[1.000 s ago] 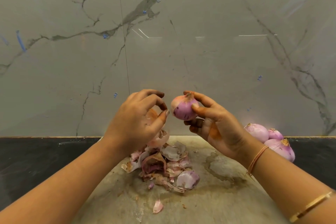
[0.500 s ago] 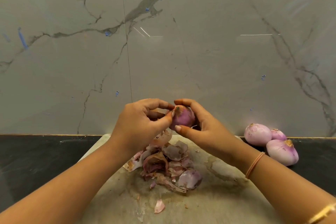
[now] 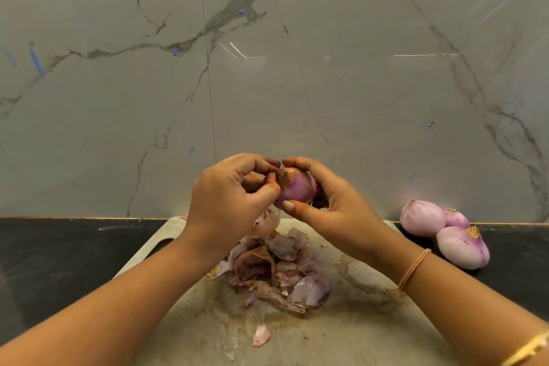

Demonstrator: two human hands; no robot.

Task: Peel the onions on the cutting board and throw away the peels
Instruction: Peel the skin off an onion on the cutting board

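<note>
Aloft, right hand (image 3: 335, 205) fingers (image 3: 303, 163) wrap the onion (image 3: 297, 191) — left hand (image 3: 228, 202) fingers (image 3: 258, 161) pinch its top.

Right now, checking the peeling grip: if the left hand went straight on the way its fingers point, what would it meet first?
The onion: the left hand seems to pinch its top, with the right hand beyond.

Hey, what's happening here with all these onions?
A person is peeling onions by hand. The right hand holds an onion above the cutting board, while the left hand pinches at the skin near its top. A pile of peels lies on the board below, not yet thrown away. Three more onions sit on the dark counter to the right.
</note>
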